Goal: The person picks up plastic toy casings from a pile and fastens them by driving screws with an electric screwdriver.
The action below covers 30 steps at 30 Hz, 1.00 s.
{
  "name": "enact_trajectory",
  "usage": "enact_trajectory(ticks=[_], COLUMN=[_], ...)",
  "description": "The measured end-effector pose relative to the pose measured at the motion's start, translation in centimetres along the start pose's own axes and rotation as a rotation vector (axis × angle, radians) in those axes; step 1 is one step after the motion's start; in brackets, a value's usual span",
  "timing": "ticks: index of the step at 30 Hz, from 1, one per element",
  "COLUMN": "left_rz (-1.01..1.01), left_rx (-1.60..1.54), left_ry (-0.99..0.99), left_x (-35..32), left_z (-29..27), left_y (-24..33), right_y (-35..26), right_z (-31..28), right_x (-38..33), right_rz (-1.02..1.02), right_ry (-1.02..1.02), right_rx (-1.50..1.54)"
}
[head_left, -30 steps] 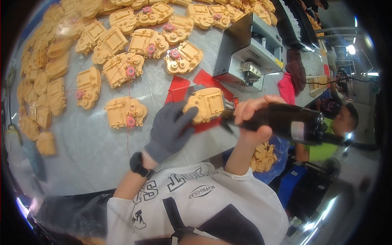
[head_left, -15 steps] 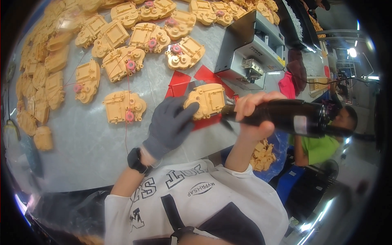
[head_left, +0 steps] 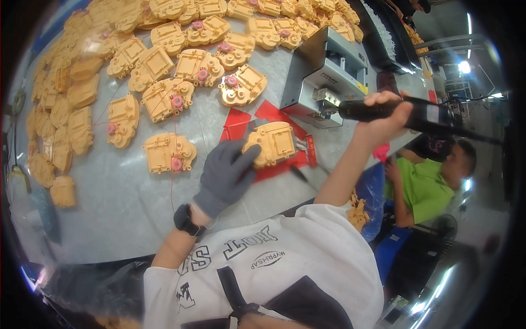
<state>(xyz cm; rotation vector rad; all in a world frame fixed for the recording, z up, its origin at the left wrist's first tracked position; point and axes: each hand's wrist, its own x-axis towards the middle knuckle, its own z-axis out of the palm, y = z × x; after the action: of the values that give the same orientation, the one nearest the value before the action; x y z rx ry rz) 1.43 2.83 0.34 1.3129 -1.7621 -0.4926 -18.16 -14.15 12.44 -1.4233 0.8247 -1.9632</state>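
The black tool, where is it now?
In the head view, the black tool is right of centre, in the right hand, its tip near the grey machine.

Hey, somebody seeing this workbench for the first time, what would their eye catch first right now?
Probably the crowd of yellow plastic parts spread over the upper left of the gray table. Next, near the middle, the gray-gloved left hand touches the left side of another yellow part above some red pieces. To the right, the bare right hand grips a black tool.
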Motion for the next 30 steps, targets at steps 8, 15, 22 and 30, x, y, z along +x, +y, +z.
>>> enact_trajectory(ticks=[8,15,22,30], left_rz=[-0.012,-0.005,0.018,0.018], left_rx=[0.008,-0.018,0.014,0.016], left_ry=[0.008,-0.007,-0.001,0.007], left_x=[0.3,0.1,-0.1,-0.2], left_z=[-0.2,-0.1,-0.2,-0.2], left_y=[-0.2,-0.2,-0.3,-0.2], right_y=[-0.1,-4.5,-4.4,-4.2], right_z=[1.0,2.0,2.9,3.6], right_x=[-2.1,-9.2,-10.8,-11.1], right_rz=[0.242,0.222,0.223,0.318], right_ry=[-0.082,-0.484,-0.516,-0.534], right_rx=[0.162,0.432,0.375,0.354])
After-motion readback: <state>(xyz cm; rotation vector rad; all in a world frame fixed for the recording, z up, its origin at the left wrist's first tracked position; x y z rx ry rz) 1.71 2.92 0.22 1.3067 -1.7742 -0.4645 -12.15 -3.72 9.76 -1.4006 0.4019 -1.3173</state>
